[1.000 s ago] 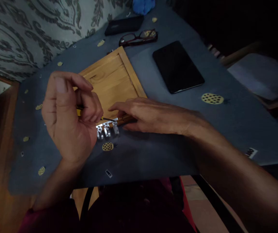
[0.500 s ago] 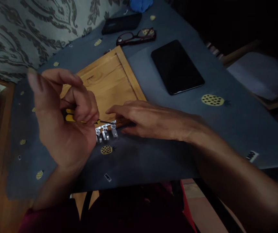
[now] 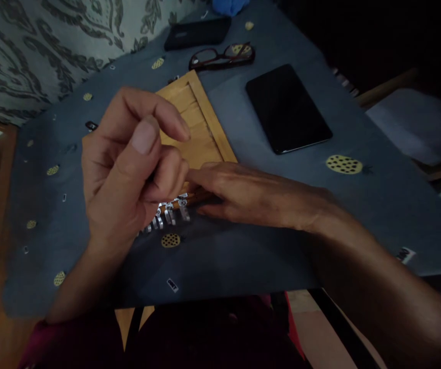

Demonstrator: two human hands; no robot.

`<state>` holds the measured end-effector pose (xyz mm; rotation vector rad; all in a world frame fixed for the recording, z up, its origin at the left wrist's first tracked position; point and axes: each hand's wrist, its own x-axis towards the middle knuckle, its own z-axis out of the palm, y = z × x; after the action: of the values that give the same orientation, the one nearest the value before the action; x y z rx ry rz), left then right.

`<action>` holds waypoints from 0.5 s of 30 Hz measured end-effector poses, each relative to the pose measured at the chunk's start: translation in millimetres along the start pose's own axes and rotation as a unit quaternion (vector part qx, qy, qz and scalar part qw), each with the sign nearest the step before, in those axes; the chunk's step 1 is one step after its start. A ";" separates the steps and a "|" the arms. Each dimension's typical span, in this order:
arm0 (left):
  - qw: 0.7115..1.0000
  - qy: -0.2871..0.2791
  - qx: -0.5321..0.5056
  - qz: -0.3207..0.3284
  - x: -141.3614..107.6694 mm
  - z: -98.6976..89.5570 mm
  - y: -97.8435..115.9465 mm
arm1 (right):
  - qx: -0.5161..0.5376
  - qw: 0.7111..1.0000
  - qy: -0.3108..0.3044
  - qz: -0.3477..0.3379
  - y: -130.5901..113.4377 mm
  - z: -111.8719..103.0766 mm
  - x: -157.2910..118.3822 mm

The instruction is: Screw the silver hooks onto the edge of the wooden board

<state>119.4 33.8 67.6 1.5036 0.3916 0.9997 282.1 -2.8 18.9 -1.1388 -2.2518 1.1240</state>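
My left hand [image 3: 136, 164] is raised over the left part of a wooden panel [image 3: 215, 138], fingers curled in and thumb bent across. The yellow-and-black screwdriver seen in it a moment ago is now hidden behind the fingers. Along the panel's near edge runs a row of small silver metal hooks [image 3: 169, 212] with screw heads. My right hand [image 3: 236, 192] lies on the panel's near right corner, just right of the last hook. Its fingers stretch forward and the thumb is apart; the fingertips are partly hidden behind my left hand.
Beyond the panel lie eyeglasses [image 3: 222, 55] and a dark phone-like case [image 3: 197, 33]. A black tablet [image 3: 287, 107] rests to the right. Something blue [image 3: 230, 6] sits at the far edge. The blue tablecloth [image 3: 243, 261] has a pineapple print, and a patterned wall covering [image 3: 62, 36] stands behind.
My left hand has turned and its thumb has folded down over the fingers, hiding the screwdriver from view. My right hand has stayed by the hooks. The view has shifted slightly.
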 end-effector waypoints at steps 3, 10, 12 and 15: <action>0.994 0.088 0.069 0.018 -3.2 2.4 -1.7 | -0.004 1.000 0.000 0.013 -1.3 -0.5 -0.3; 0.964 0.258 0.068 0.017 -10.7 16.2 5.0 | 0.007 1.000 0.018 0.004 3.1 5.9 -1.0; 0.967 0.248 0.064 0.000 -10.3 16.6 7.7 | 0.010 1.000 0.019 0.001 3.9 6.6 -0.7; 0.978 0.205 0.031 0.001 -6.6 14.9 9.0 | 0.014 1.000 0.013 0.007 3.2 5.7 0.1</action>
<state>124.3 17.5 75.1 1.3477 0.7188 1.3111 280.1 -4.4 12.9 -1.1522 -2.2043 1.1369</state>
